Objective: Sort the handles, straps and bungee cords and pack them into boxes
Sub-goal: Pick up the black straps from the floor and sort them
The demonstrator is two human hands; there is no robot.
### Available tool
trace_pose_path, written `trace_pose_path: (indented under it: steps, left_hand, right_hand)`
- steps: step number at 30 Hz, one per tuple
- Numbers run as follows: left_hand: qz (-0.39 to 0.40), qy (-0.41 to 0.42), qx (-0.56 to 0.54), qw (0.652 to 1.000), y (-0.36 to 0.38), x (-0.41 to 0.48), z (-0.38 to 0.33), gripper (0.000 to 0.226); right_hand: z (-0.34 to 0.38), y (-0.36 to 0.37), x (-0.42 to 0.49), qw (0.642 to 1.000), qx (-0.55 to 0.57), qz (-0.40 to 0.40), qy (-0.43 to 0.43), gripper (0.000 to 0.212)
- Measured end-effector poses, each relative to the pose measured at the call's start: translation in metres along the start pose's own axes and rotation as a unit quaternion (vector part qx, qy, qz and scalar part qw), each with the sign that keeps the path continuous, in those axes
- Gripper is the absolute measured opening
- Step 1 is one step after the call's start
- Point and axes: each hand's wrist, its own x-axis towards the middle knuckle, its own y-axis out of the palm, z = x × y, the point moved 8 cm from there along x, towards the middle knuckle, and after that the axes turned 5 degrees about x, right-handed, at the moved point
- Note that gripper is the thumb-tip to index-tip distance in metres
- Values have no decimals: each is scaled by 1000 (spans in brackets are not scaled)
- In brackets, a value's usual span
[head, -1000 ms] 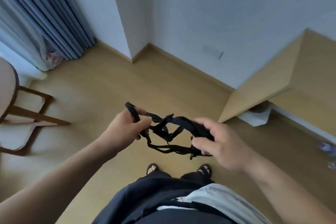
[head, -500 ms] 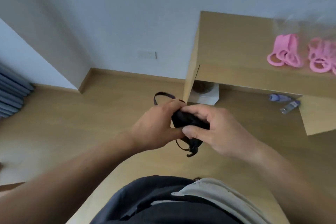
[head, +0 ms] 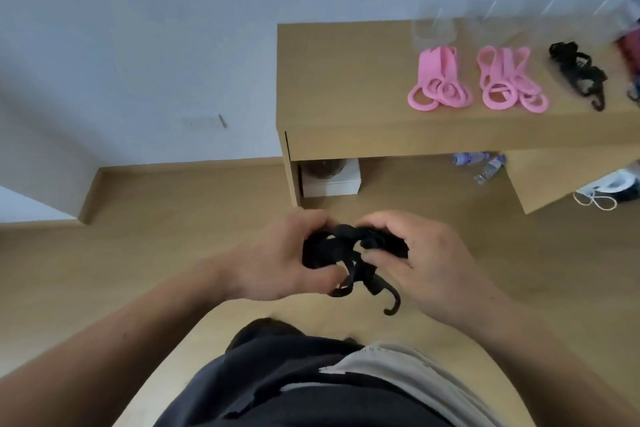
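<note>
Black bungee cord [head: 349, 250], bunched, is gripped by both curled hands, left hand [head: 277, 253] and right hand [head: 429, 260]; one hook [head: 391, 302] dangles. Two pink handle clusters [head: 440, 83] and another black bundle [head: 578, 69] sit along the desk [head: 346, 80]'s far edge.

head-worn, facing down, near hands [head: 349, 253], edges blurred

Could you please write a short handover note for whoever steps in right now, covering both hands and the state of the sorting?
Left hand and right hand: both shut on a bunched black bungee cord, held above the floor; one hook dangles below.
On the desk: two piles of pink handles and another black cord bundle.
Done: pink items grouped, one black bundle laid down.
Left: set the held cord on the desk and pack everything. The clear containers at the desk's back are too blurred to judge.
</note>
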Motion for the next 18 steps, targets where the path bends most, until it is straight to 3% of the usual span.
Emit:
trace_pose_path:
  steps: [3,5,8,12,15,18]
  left_hand:
    - [45,7,-26,999,0,18,0,8]
    - [11,37,-12,999,-15,36,0,29]
    - [-41,72,34,996,-38,66,-3,32]
    - [-70,105,57,990,-57,103,-15,37]
    - [-22,93,31,995,-48,127,-14,27]
    - [36,96,42,994,-35,149,-8,17]
  right_hand:
    - [-7,0,14,999,-29,-1,-26,32]
    - [-18,2,25,999,-38,27,-2,37]
    - [-34,1,42,996,-52,62,35,41]
    - [-42,-19,66,994,-66,2,87,37]
    - [-48,-26,75,989,-24,-59,131,31]
    - [-57,-21,75,986,-24,-62,152,40]
